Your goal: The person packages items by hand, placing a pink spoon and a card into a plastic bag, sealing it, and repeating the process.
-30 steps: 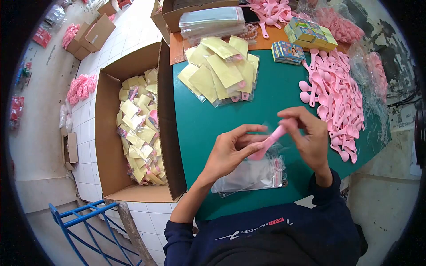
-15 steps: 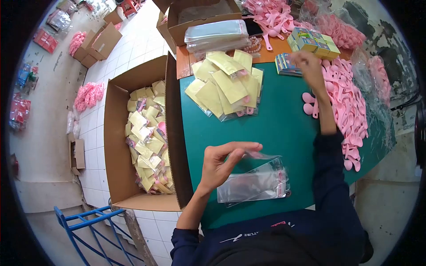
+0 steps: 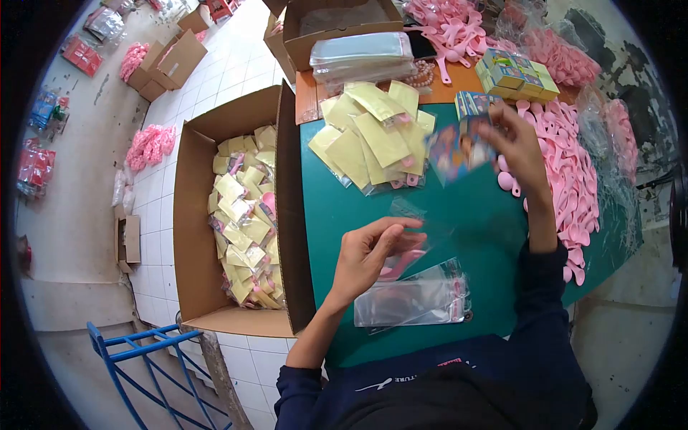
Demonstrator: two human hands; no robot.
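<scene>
My left hand (image 3: pixel 367 256) pinches a clear plastic bag (image 3: pixel 433 235) with a pink spoon (image 3: pixel 403 265) in it, partly hidden by the fingers. It hovers just above a stack of flat clear bags (image 3: pixel 401 301) on the green table. Up and to the right, my right hand (image 3: pixel 523 150) grips a colourful printed card (image 3: pixel 459 154), blurred by motion. Behind that card stands a small stack of similar cards (image 3: pixel 471 104). Pink spoons (image 3: pixel 570 172) are heaped to the right of my right hand. Bagged sets with pale yellow cards (image 3: pixel 373 140) lie in a pile ahead.
A large cardboard box (image 3: pixel 195 215) filled with bagged sets stands left of the green table (image 3: pixel 344 229). At the back are bundled cards (image 3: pixel 517 75), packs of clear bags (image 3: pixel 362 54) and an open carton (image 3: pixel 337 36). A blue metal frame (image 3: pixel 143 351) stands at lower left.
My right hand has come away from the card stack with a printed card, moving down and toward the bag. The pink spoon in my left hand's bag shows more clearly now.
</scene>
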